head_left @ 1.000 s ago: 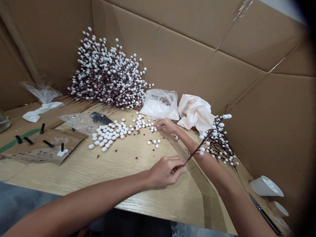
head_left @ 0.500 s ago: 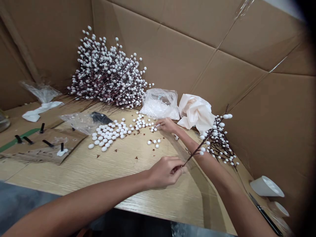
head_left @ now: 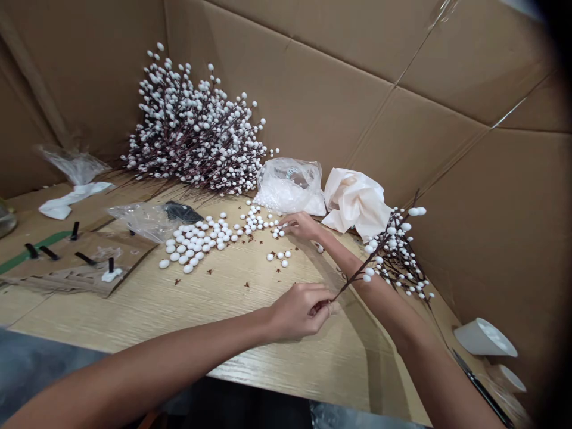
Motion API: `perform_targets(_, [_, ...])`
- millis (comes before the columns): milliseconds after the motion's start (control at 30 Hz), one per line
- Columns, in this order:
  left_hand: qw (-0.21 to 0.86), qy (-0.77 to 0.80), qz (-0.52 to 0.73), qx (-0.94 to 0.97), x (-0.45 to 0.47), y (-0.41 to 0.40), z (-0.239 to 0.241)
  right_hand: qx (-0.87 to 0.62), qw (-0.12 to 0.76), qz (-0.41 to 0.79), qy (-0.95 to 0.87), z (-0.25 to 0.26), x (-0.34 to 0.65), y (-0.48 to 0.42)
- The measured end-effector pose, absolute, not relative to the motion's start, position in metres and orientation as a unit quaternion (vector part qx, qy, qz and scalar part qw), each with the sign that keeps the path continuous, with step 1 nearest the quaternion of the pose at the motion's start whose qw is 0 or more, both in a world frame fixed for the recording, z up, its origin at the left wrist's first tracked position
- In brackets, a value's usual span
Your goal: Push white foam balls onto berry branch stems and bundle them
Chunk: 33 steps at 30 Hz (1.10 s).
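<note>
My left hand is closed around the lower stem of an artificial berry branch. The branch slants up to the right, across my right forearm, with white berries along its dark twigs. Farther back, my right hand reaches down to the table. Its fingers are bent together at the edge of a cluster of small white berries; what lies between the fingertips is too small to make out. Larger white berries spread to the left, and a few loose ones lie nearer to me.
A big pile of berry branches leans on the cardboard wall. Beside it are a clear bag of white berries and crumpled paper. More branches, a white cup and a dark pointed tool lie right.
The fingers of my right hand have shifted slightly among the small berries. My left hand keeps the branch in nearly the same place. The view has moved a little.
</note>
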<state>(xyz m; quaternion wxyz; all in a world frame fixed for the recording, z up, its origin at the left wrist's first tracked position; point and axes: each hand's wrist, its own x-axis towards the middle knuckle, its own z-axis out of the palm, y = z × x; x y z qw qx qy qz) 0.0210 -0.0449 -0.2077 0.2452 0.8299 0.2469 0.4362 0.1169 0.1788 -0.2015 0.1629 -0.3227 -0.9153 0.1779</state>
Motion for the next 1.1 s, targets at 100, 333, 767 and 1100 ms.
perform_targets(100, [0.245,0.253,0.436,0.828,0.021,-0.045,-0.207,-0.316,0.164,0.169,-0.919,-0.202,0.115,0.18])
perform_targets(333, [0.247,0.253,0.431,0.83,0.02,-0.046,-0.207,-0.309,0.162,0.141,-0.926,-0.203,0.117,0.183])
perform_targets(767, [0.241,0.257,0.429,0.832,0.02,-0.045,-0.207,-0.339,0.175,0.14,-0.913,-0.2,0.138,0.209])
perform_targets(1100, [0.244,0.247,0.427,0.835,0.021,-0.044,-0.208,-0.31,0.14,0.182,-0.923,-0.182,0.154,0.197])
